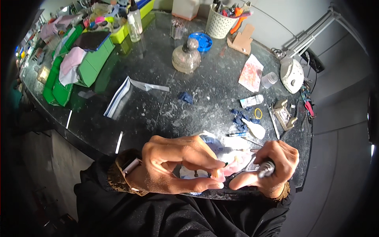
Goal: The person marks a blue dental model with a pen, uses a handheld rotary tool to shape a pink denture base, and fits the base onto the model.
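One small pink piece (219, 176) sits pinched between thumb and fingertips of the left hand (177, 164); the right hand (279, 162) grips a metal tool (267, 168). Dark blue scraps (239, 118) and a yellow ring (258, 113) lie beyond.

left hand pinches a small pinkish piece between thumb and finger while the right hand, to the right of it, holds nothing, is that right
Not quite: the right hand is not empty. The head view shows it gripping a metal-ended tool. The left hand does pinch a small pinkish piece between thumb and finger, with the right hand to its right.
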`<action>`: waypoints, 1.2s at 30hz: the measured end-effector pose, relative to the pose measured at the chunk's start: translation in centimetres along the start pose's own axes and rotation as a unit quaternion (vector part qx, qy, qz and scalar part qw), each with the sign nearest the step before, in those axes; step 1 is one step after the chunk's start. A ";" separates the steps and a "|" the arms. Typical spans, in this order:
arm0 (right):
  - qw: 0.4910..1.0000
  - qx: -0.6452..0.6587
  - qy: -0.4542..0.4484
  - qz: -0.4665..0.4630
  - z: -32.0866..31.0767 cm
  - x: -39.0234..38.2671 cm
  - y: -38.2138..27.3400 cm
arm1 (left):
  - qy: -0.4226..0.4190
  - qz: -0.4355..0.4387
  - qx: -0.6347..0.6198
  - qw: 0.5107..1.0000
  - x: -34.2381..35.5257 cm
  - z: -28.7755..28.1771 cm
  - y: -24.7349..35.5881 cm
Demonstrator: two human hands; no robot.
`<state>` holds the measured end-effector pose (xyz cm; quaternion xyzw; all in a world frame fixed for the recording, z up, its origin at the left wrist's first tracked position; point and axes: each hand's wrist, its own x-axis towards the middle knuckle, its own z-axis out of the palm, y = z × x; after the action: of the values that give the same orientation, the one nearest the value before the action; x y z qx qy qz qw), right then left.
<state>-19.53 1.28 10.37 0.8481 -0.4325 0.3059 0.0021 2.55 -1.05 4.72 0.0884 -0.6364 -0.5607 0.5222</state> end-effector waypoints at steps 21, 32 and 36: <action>0.947 0.309 -0.018 0.083 0.2 -0.6 -1.5 | 0.006 0.147 0.327 0.934 0.5 1.9 0.6; 0.957 0.288 0.003 0.032 0.2 -0.4 -1.9 | 0.004 0.140 0.399 0.906 1.6 0.6 1.4; 0.961 0.277 0.001 -0.009 0.0 -0.4 -1.2 | -0.001 0.111 0.301 0.947 1.5 0.4 1.1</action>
<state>-18.82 2.34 10.43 0.8190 -0.3232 0.4147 -0.2299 2.11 -1.38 6.54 0.1696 -0.7822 -0.2812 0.5295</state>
